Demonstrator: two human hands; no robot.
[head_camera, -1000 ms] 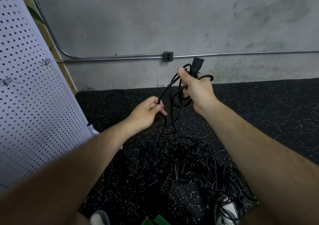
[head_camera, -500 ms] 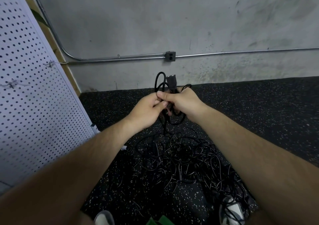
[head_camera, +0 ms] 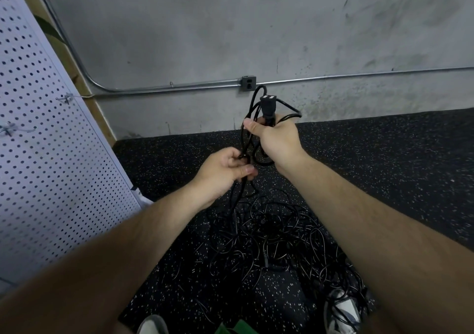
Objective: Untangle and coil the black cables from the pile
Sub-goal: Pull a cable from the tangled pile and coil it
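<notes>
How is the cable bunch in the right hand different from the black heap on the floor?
The held bunch is lifted clear, gripped in the right hand; the pile lies on the speckled floor. The held bunch forms a few gathered loops with a plug on top; the pile sprawls in many crossing strands. Both are black cable, and a strand through the left hand runs down toward the pile.
</notes>
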